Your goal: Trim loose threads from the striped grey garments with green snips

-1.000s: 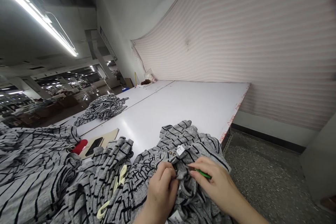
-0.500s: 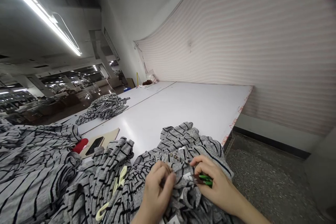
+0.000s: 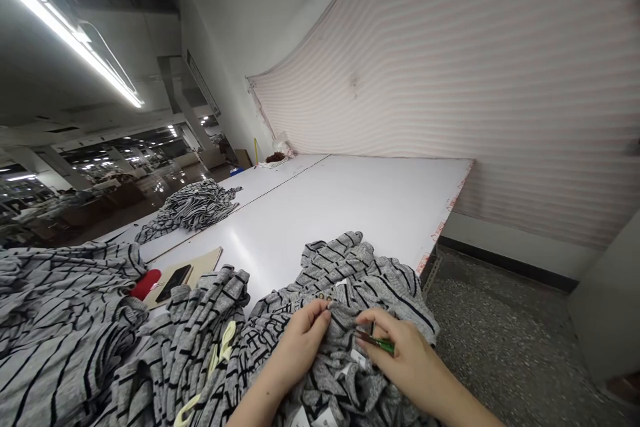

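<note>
The **left hand** [image 3: 299, 341] curls its fingers together and pinches a fold of a **gray heathered knit garment** [image 3: 340, 373], a soft, slubby fabric crossed by thin black lines. The **right hand** [image 3: 406, 361] closes thumb and fingers around a pair of **green-handled thread snips** [image 3: 380, 345], whose narrow dark blades point left toward the pinched fold, just beside the left fingertips. A row of **small buttons** [image 3: 320, 296] lies just above the left hand, and **white tags** [image 3: 358, 358] show among the folds below the snips.

More of the striped knit lies heaped to the left, with a **cream drawstring** [image 3: 223, 347] looping across it. Beyond sit a **red pad** [image 3: 145, 284] and a **black phone** [image 3: 173, 283] on a **beige card sheet** [image 3: 200, 269]. A **second knit pile** [image 3: 187, 208] rests farther along the smooth **white cutting table** [image 3: 350, 200], whose far edge is frayed red. Speckled **concrete floor** [image 3: 500, 347] lies to the right.
</note>
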The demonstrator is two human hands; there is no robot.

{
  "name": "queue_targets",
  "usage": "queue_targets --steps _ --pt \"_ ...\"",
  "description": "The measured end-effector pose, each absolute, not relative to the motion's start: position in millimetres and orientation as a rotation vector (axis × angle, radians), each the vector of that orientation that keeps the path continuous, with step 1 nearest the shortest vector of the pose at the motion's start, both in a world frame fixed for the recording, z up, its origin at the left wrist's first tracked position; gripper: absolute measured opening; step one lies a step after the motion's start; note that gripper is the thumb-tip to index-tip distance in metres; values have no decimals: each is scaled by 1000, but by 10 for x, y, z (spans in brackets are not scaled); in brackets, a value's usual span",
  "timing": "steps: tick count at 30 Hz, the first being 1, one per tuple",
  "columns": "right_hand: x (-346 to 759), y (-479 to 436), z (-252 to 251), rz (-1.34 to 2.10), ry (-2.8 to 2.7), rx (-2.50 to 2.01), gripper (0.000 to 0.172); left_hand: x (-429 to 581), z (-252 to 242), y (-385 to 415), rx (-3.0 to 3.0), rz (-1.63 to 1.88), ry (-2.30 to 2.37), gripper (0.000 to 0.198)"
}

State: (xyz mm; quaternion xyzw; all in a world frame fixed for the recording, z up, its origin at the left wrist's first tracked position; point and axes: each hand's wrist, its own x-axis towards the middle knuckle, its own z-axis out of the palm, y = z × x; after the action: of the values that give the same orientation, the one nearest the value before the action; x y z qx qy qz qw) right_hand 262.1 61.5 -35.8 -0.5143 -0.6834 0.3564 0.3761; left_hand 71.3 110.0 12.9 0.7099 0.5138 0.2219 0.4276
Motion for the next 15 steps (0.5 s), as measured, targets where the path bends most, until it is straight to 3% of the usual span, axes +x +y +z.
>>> queue_targets --steps 9,15 --pt "2511 888 -293 1056 -1637 -1332 31 640 153 1018 1326 611 1185 24" --pt "2464 866 -225 875 -1699 -1270 24 594 91 1002 1331 675 1152 29"
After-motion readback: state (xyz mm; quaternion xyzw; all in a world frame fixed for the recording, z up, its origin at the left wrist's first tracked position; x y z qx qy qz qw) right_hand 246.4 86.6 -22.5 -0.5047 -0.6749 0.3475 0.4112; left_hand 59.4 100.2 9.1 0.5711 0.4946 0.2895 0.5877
